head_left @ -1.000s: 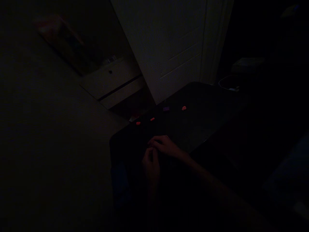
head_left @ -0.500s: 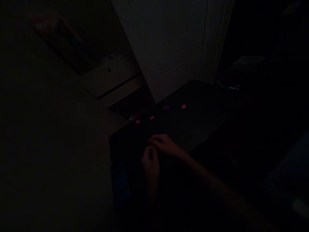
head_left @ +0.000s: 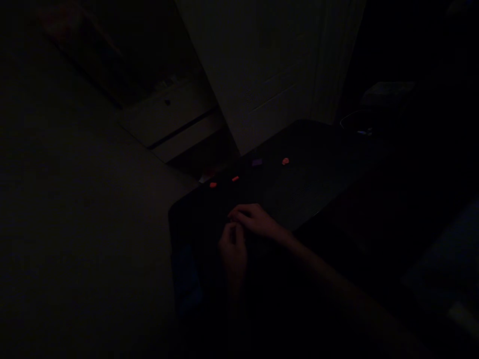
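Note:
The scene is very dark. My left hand [head_left: 234, 252] and my right hand [head_left: 256, 220] meet over the near part of a dark table [head_left: 310, 184], fingertips close together in a pinch. Whatever lies between the fingers is too small and dim to name. Beyond the hands lie a small orange-red lump [head_left: 213, 185], a short orange-red stick-like piece [head_left: 235, 178] and a round orange-red piece [head_left: 285, 161]. A small purple rectangular piece [head_left: 257, 162] rests between the stick and the round piece.
A dark blue item [head_left: 187, 279] lies at the table's left near side. Behind the table stands a pale door [head_left: 269, 75], with a light drawer unit [head_left: 172, 119] to its left. A thin white cable [head_left: 350, 117] curves near the far right end.
The view has shifted slightly, so the table and pieces appear a little higher. Both hands stay together with the fingers pinched; the pieces on the table keep their places.

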{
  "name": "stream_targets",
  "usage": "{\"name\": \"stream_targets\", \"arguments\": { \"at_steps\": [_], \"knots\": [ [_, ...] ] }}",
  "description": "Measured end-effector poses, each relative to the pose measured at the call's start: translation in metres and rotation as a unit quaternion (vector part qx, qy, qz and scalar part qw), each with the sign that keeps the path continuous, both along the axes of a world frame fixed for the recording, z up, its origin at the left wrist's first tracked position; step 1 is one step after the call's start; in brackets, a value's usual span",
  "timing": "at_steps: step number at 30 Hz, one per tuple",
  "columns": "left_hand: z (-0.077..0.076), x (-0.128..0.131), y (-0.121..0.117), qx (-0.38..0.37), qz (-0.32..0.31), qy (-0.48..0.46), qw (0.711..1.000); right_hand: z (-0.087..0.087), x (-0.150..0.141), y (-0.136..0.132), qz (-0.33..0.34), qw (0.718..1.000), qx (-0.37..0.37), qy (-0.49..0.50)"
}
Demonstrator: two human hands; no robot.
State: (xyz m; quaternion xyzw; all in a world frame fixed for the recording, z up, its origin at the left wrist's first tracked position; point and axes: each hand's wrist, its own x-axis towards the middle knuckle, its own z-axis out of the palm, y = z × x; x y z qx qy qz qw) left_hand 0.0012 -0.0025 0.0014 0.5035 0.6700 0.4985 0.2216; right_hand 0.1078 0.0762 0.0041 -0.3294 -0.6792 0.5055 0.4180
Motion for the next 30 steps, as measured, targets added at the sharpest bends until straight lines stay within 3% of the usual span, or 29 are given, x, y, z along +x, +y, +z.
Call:
{"name": "stream_targets", "arguments": {
  "at_steps": [30],
  "knots": [
    [0.0015, 0.0014, -0.0007, -0.002, 0.005, -0.008, 1.0, -0.0022, -0.0006, 0.0009, 0.003, 1.0, 0.009, 0.005]
  ]
}}
